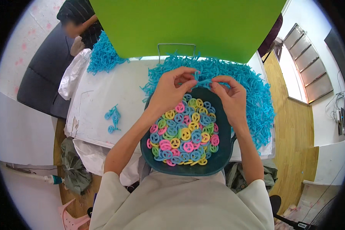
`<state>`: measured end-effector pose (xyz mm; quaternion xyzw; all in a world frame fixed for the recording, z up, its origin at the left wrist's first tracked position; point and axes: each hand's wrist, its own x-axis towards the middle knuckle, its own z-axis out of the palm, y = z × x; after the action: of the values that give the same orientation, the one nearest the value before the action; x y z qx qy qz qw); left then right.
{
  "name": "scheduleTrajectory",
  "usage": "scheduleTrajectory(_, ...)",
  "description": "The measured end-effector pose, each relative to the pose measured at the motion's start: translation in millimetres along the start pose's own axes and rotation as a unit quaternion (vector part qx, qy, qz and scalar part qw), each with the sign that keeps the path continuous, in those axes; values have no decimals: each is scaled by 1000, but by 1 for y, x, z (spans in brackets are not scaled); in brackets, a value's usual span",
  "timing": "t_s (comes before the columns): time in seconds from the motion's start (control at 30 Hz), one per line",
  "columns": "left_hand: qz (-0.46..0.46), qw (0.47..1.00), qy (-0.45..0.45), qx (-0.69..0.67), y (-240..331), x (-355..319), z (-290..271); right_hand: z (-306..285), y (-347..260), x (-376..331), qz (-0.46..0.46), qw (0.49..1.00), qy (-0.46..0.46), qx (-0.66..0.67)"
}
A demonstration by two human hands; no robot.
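Observation:
My left hand is closed in a pinch, thumb and forefinger on a small blue plastic piece. From the other side, the thumb and fingertips of my right hand pinch the same piece. Its exact shape is partly hidden by the fingers. Both hands are over the far rim of a dark green basin. Inside it lie many small plastic wheels in pink, yellow, green and blue. Just beyond my fingers spreads a big heap of thin blue plastic pieces.
Two blue plastic parts lie on the white table at left. A second blue heap is at the far left corner, near another person. A tall green panel with a metal wire handle before it borders the far side.

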<state>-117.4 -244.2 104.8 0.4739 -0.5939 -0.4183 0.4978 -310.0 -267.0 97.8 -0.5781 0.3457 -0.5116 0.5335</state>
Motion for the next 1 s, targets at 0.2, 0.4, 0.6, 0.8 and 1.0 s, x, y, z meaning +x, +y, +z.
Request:
scheduleTrajectory(0.2, -73, 981, -120, -132, 17, -16, -4, -4, -13, -19, -14, 996, -72, -53)
scheduleTrajectory(0.4, -174, 960, -132, -174, 8, -26, -3, 2, -29, -39, -151, 957, -178, -174)
scheduleTrajectory(0.6, 57, 960, -8, 273, -22, -34, 3, -5, -6, -37, -28, 986, -77, -144)
scheduleTrajectory(0.8, 111, 905, -39, 408, -42, -38, -8, -3, 1, -45, 39, 993, -54, -100)
scheduleTrajectory(1.0, -65, 997, 47, 22, 14, -53, 8, 5, -1, -49, 47, 992, -37, -109)
